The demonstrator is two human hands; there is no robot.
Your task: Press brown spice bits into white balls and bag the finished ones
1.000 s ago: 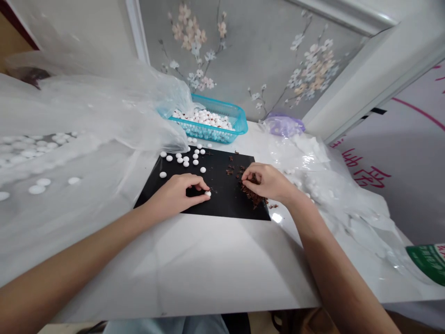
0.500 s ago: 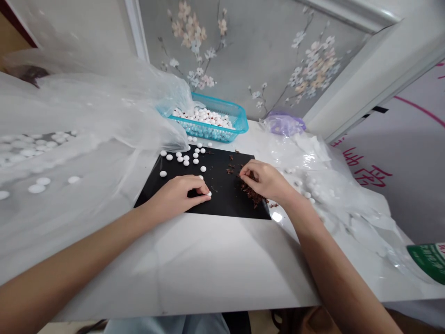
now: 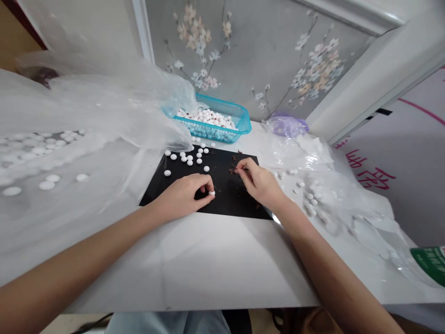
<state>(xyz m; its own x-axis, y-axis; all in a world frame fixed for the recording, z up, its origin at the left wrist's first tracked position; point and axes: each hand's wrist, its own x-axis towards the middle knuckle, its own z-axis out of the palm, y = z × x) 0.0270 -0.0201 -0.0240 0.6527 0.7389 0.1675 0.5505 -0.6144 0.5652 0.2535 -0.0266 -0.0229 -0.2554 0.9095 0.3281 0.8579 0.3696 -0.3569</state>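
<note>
My left hand rests at the front of a black mat, its thumb and forefinger pinching a small white ball. Several loose white balls lie on the mat beyond it. Over the mat's right side, my right hand is closed in a pinch at a small reddish-brown piece. Similar brown bits lie close to its fingertips, and one brown bit shows under the palm. Whatever else is beneath the right hand is hidden.
Behind the mat stands a blue basket holding many white balls with brown specks. A clear plastic bag with white balls spreads on the left. More plastic and balls lie right, near a purple bag and a green-labelled container.
My right hand has shifted slightly left and lower across the brown pieces, and the pile seen beneath it before is now out of sight. My left hand keeps pinching the white ball.
</note>
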